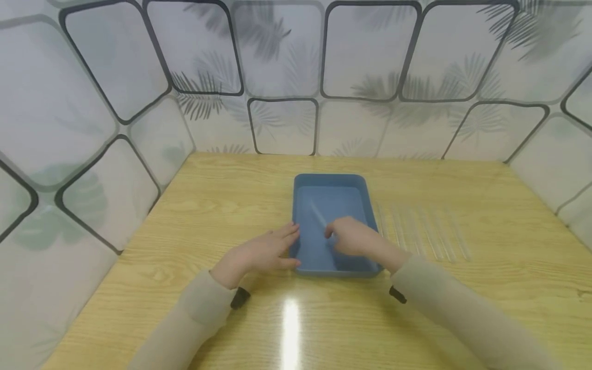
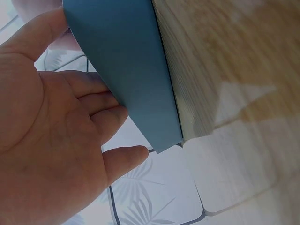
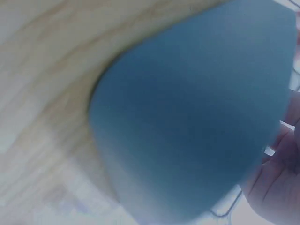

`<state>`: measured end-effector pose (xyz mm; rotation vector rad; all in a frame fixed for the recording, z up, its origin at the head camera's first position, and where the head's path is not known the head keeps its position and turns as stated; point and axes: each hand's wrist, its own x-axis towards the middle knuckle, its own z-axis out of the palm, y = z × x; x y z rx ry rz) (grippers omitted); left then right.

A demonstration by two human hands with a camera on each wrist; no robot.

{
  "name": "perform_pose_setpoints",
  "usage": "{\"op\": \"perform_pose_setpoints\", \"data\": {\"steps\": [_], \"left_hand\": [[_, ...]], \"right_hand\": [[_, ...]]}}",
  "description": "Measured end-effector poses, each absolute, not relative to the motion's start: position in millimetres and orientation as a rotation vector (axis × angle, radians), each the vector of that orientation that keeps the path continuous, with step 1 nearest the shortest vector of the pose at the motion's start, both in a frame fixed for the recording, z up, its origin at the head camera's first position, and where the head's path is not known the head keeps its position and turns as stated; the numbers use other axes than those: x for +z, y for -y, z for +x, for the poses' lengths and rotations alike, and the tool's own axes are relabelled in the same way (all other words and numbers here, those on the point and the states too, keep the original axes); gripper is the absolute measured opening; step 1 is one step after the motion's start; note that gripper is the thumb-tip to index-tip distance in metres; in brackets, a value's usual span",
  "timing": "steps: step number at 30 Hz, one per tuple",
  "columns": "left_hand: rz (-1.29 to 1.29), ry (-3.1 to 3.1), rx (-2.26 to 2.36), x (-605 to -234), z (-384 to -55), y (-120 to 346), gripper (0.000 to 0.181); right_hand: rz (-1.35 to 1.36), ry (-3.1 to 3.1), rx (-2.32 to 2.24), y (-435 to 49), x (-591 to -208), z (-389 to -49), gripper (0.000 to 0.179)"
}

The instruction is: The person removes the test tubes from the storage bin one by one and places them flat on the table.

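A shallow blue tray (image 1: 342,198) stands on the wooden table. My left hand (image 1: 265,249) is at its left side, fingers spread, fingertips and thumb at the rim; in the left wrist view the hand (image 2: 61,122) lies along the tray's outer wall (image 2: 126,65). Over the tray's inside, my right hand (image 1: 351,237) pinches a thin, clear stick (image 1: 318,213) that points up and left. The right wrist view is mostly filled by the tray's wall (image 3: 187,112), with part of the right hand (image 3: 276,183) at its edge and the stick hidden.
Several clear thin sticks (image 1: 432,234) lie side by side on the table (image 1: 222,205), just right of the tray. Patterned cloth or paper walls (image 1: 287,126) rise at the back and both sides.
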<state>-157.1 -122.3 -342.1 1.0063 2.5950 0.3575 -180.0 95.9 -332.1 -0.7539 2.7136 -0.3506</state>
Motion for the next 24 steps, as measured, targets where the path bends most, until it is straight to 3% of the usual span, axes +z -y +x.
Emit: {"op": "perform_pose_setpoints", "data": {"steps": [13,24], "left_hand": [[1.021,-2.586,0.365,-345,-158,121,0.072],[1.012,-2.590,0.377,-341,-156,121,0.072]], "right_hand": [[-0.730,-2.806,-0.496,-174,-315,-182,0.028],[-0.556,-2.861,-0.448,-270,-316,-175,0.029]]}}
